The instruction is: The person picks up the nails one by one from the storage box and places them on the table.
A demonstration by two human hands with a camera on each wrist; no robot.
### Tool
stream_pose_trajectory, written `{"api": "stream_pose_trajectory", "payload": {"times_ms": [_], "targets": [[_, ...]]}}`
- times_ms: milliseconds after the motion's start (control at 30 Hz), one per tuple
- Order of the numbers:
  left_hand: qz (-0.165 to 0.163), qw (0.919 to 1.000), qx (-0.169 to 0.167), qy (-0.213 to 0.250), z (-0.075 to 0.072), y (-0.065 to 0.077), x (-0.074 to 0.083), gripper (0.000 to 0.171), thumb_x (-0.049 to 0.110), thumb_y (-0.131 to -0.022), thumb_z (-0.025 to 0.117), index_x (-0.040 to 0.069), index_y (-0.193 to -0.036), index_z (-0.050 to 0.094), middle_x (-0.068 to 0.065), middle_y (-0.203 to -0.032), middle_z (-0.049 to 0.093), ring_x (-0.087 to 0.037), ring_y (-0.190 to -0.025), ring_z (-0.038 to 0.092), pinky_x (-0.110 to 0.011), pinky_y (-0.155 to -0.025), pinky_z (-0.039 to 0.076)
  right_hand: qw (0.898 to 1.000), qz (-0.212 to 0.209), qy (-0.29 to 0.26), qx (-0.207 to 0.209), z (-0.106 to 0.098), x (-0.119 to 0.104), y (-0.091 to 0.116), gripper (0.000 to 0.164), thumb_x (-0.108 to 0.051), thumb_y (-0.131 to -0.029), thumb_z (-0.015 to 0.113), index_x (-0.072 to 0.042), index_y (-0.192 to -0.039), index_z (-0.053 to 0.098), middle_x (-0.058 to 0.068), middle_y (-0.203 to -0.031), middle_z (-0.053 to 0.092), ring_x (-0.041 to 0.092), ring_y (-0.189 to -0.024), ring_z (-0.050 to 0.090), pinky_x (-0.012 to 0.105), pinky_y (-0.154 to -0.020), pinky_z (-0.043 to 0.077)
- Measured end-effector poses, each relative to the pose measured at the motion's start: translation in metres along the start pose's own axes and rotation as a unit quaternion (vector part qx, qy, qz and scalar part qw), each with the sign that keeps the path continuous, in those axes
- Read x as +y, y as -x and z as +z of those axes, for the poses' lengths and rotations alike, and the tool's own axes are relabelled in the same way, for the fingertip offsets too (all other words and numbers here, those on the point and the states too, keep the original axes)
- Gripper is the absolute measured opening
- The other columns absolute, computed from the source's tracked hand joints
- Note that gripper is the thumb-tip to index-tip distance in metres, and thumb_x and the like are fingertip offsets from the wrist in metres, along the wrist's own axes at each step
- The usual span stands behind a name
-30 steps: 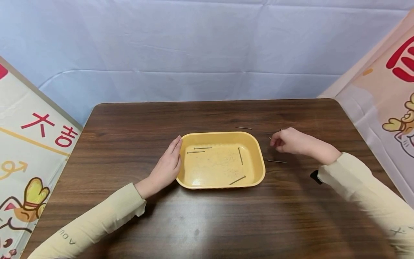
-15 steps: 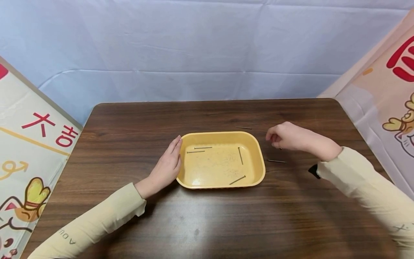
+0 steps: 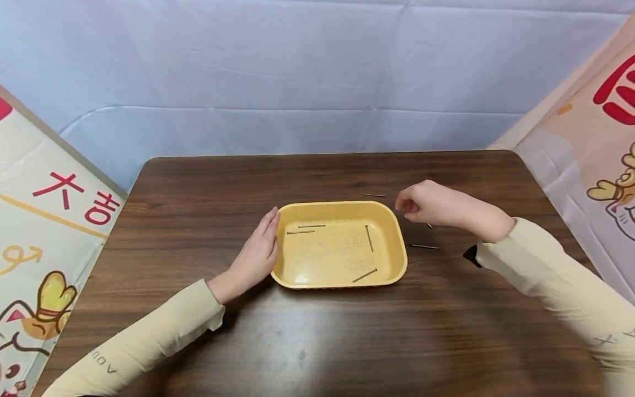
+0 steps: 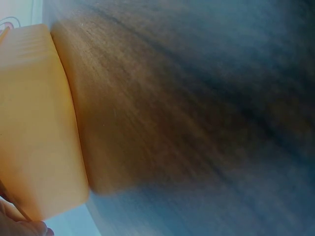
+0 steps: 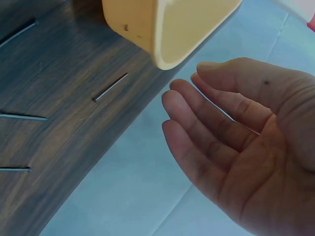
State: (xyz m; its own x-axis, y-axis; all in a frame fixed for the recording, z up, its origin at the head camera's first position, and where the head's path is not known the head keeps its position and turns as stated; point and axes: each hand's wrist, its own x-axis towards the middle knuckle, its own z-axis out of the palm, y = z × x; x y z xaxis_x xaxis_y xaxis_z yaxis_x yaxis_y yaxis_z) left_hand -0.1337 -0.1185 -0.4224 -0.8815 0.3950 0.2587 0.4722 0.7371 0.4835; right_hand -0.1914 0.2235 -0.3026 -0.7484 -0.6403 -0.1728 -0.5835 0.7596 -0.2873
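Note:
A yellow plastic tray [image 3: 317,260] sits on the brown table, with several nails [image 3: 369,239] lying loose inside it. My left hand [image 3: 253,253] rests against the tray's left end, fingers straight along the rim; in the left wrist view only fingertips [image 4: 27,228] show beside the tray wall [image 4: 39,123]. Past the tray's back right corner hovers my right hand [image 3: 431,204], its fingers relaxed and loosely bent. In the right wrist view that hand [image 5: 236,137] shows nothing between thumb and fingers. A table nail [image 5: 110,87] lies ahead of its fingertips.
Behind the tray lies one nail [image 3: 373,195] on the tabletop [image 3: 317,342]. To the tray's right are another nail [image 3: 424,246] and one partly covered by the right hand [image 3: 429,225]. A pale cloth [image 3: 317,82] hangs beyond the table's far edge.
My right hand has risen and shifted left and back, toward the nail behind the tray. The left hand, the tray and the nails in it stay where they were.

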Motion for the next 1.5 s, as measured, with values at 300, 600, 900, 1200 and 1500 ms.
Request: {"api": "stream_pose_trajectory", "payload": {"times_ms": [300, 600, 900, 1200, 1500], "targets": [[0.002, 1.0, -0.002, -0.002, 0.001, -0.001, 0.0, 0.047, 0.0, -0.091, 0.041, -0.014, -0.135, 0.029, -0.024, -0.142, 0.029, -0.029, -0.131, 0.03, -0.04, -0.107, 0.028, 1.0, -0.02, 0.0, 0.008, -0.003, -0.011, -0.006, 0.011, 0.002, -0.076, 0.061, -0.005, -0.082, 0.066, -0.003, -0.071, 0.059, 0.01, -0.067, 0.055, 0.028, -0.061, 0.048], [-0.001, 1.0, -0.006, 0.001, 0.001, -0.001, 0.0, 0.048, 0.0, -0.091, 0.041, -0.014, -0.135, 0.029, -0.024, -0.142, 0.029, -0.029, -0.131, 0.029, -0.04, -0.107, 0.028, 1.0, -0.022, -0.002, -0.011, -0.002, -0.022, -0.018, 0.017, 0.004, -0.076, 0.055, 0.001, -0.09, 0.065, 0.003, -0.076, 0.061, 0.012, -0.07, 0.054, 0.029, -0.063, 0.048], [-0.003, 1.0, -0.005, -0.001, 0.001, -0.001, 0.0, 0.048, 0.0, -0.091, 0.042, -0.013, -0.135, 0.03, -0.023, -0.142, 0.028, -0.029, -0.131, 0.03, -0.04, -0.106, 0.029, 0.999, -0.035, -0.005, -0.015, -0.002, -0.031, -0.028, 0.018, 0.004, -0.077, 0.055, 0.0, -0.091, 0.065, 0.005, -0.082, 0.064, 0.015, -0.074, 0.057, 0.03, -0.066, 0.049], [-0.005, 1.0, -0.005, -0.003, 0.001, -0.001, 0.001, 0.048, -0.001, -0.091, 0.043, -0.014, -0.135, 0.03, -0.023, -0.142, 0.029, -0.029, -0.131, 0.03, -0.039, -0.107, 0.028, 0.999, -0.042, -0.016, -0.026, 0.0, -0.039, -0.038, 0.019, 0.004, -0.078, 0.054, 0.001, -0.093, 0.065, 0.005, -0.083, 0.064, 0.016, -0.076, 0.058, 0.031, -0.067, 0.05], [-0.002, 1.0, -0.001, -0.003, 0.001, 0.0, 0.001, 0.048, -0.001, -0.09, 0.042, -0.014, -0.135, 0.03, -0.023, -0.142, 0.029, -0.03, -0.131, 0.03, -0.039, -0.107, 0.028, 0.998, -0.032, -0.034, -0.033, 0.0, -0.05, -0.049, 0.019, 0.001, -0.08, 0.055, 0.001, -0.095, 0.065, 0.005, -0.084, 0.064, 0.015, -0.077, 0.059, 0.029, -0.069, 0.049]]}}
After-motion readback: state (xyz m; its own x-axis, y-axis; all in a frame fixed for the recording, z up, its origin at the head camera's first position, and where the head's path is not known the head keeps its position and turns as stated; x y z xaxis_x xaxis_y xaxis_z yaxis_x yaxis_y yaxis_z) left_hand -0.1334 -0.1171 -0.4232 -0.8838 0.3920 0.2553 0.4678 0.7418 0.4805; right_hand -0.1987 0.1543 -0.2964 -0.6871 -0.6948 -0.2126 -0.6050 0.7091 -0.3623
